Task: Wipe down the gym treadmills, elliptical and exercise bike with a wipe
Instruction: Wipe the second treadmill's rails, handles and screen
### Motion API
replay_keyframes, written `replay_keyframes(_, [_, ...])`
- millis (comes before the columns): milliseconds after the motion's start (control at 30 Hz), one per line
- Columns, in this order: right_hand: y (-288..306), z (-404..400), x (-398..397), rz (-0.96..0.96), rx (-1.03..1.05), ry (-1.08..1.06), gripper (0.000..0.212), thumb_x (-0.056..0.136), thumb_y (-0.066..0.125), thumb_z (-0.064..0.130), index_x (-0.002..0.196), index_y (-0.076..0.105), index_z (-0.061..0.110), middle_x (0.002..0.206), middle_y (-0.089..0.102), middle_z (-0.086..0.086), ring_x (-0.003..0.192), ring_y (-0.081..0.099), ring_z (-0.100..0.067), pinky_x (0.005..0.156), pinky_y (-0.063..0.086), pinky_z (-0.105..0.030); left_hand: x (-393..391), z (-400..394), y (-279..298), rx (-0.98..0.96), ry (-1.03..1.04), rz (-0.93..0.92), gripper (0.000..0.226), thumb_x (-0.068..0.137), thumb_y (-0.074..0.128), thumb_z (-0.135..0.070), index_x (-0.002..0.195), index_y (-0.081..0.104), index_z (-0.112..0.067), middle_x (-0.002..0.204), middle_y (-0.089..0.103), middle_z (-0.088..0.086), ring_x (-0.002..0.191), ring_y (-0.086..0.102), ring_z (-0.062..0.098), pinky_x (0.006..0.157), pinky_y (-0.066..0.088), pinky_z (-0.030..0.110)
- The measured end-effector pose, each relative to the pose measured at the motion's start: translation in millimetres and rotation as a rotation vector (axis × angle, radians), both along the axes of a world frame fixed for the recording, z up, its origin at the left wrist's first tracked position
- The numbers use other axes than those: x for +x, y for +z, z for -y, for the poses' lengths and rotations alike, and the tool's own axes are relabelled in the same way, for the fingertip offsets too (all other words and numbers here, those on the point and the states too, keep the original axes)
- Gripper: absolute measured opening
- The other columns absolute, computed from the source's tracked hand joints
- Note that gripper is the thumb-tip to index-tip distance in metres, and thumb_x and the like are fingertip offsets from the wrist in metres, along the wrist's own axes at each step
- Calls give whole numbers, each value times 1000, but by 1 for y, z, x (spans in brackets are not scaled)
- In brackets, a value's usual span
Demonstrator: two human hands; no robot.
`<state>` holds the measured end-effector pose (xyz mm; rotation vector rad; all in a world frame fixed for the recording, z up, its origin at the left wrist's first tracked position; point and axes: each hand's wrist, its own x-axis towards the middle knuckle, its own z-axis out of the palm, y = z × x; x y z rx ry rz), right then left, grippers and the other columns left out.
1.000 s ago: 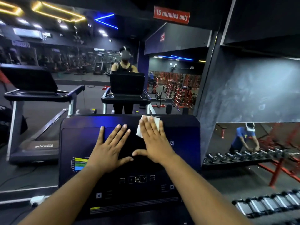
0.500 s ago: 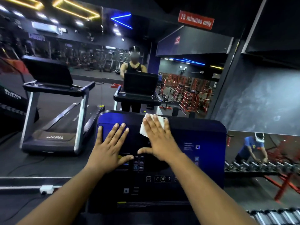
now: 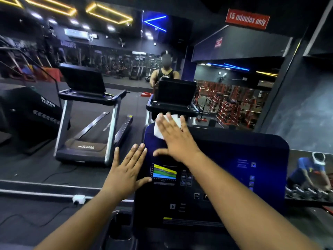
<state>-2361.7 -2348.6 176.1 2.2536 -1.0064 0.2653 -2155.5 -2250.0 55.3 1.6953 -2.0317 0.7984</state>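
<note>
On treadmill console, right hand presses white wipe flat.

"15 minutes only" read in white on a red sign at upper right of the frame, other lettering too blurred to be read

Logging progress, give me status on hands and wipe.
Right hand flat, pressing wipe on console top-left corner. Left hand open at console's left edge. Nothing blocking.
</note>
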Motion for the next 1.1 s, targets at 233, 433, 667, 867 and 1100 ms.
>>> replay_keyframes(233, [-69,-40,20,-203,32,84,128,72,23,96,161,-6,7,169,-11,-12,156,-13,-30,123,3,-60,7,-15,-18,-27,17,-16,98,89,38,-72,159,27,-4,169,18,10,155,22,22,117,20,71])
replay_keyframes(433, [-32,-22,1,-158,23,20,120,76,20,93,158,-14,11,170,-5,-6,155,-10,-23,121,-2,-66,7,-16,-17,36,20,8,104,86,34,-75,162,17,-6,171,11,10,157,16,21,117,19,71])
replay_keyframes(667, [-96,-54,0,-229,122,96,131,68,21,98,161,-7,9,169,-11,-9,156,-12,-28,120,3,-67,10,-15,-18,8,-8,23,101,89,36,-73,162,14,-7,171,8,10,158,10,22,119,17,69])
replay_keyframes(867, [-44,-23,-45,-30,61,-70,122,75,27,94,162,-4,15,169,-10,-2,157,-5,-24,114,-4,-77,5,-13,-17,14,-52,85,92,94,36,-67,163,15,-9,172,2,5,158,7,21,120,15,68])
replay_keyframes(1100, [-122,-64,-41,-177,204,77,132,68,25,98,162,6,9,170,-3,-8,156,-8,-27,116,1,-73,-9,-8,-13,12,-76,92,94,91,46,-64,162,19,-10,171,9,6,158,11,20,119,17,69])
